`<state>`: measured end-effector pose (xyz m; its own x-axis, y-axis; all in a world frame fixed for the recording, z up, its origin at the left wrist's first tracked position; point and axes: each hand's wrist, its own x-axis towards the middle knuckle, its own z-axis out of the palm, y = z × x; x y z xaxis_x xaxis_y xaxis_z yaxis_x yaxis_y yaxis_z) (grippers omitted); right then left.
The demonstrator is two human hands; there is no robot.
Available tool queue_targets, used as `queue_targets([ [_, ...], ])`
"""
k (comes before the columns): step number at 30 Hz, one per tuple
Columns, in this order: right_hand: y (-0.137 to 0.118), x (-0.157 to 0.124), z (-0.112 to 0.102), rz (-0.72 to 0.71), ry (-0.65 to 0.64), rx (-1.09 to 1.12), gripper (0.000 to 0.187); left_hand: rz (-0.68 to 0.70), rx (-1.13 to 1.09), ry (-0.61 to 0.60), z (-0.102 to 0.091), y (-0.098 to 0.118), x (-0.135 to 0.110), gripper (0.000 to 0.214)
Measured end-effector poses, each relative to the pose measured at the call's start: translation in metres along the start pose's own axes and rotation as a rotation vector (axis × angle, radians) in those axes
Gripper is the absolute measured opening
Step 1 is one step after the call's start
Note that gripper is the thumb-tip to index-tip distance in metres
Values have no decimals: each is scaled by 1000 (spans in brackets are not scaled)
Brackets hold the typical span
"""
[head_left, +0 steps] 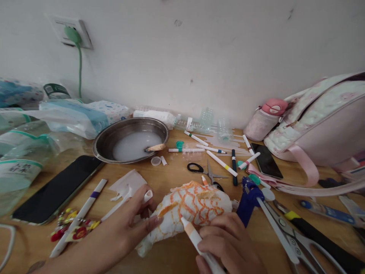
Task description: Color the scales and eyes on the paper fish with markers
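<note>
A white papier-mâché fish-like shape (pixel 199 201), covered in orange scale-like lines, lies on the table before me. My left hand (pixel 139 217) grips its left end with thumb and fingers; a small white tube, perhaps a marker cap (pixel 148 196), pokes out between the fingers. In my right hand (pixel 228 243) is a white marker with an orange band (pixel 194 236), its tip touching the shape's lower front surface. Behind the shape lie black-handled scissors (pixel 210 173) and an orange-tipped marker (pixel 204 181). Torn white tissue (pixel 128 184) rests beyond my left hand.
A metal bowl of cloudy liquid (pixel 97 146) stands at the back left, near a black phone (pixel 57 190) and plastic bottles (pixel 19 167). To the right are a blue glue gun (pixel 248 201), large shears (pixel 299 243), a utility knife (pixel 319 236) and a pink backpack (pixel 322 129).
</note>
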<state>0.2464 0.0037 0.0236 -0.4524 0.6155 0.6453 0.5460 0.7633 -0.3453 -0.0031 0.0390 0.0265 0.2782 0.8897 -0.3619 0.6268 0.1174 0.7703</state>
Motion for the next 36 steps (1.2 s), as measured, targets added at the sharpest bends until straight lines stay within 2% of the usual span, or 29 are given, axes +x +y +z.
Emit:
queue_targets([
  [11, 0, -2, 1, -22, 2, -19, 11, 32, -147, 1, 3, -4, 1, 37],
  [18, -1, 4, 0, -45, 44, -40, 13, -6, -243, -10, 3, 1, 3, 37],
  [22, -1, 3, 1, -22, 21, -42, 12, -7, -249, -1, 2, 0, 2, 37],
  [26, 1, -1, 1, -49, 0, -44, 11, -36, -259, -43, 1, 4, 2, 39],
  [28, 1, -2, 1, -53, 14, -40, 11, -7, -287, -13, 2, 4, 3, 37],
  [32, 0, 0, 0, -7, 22, -17, 14, 0, -282, -1, 4, 1, 5, 37],
  [36, 0, 1, 0, -28, 19, -27, 10, 11, -306, -6, 5, -5, 6, 37],
])
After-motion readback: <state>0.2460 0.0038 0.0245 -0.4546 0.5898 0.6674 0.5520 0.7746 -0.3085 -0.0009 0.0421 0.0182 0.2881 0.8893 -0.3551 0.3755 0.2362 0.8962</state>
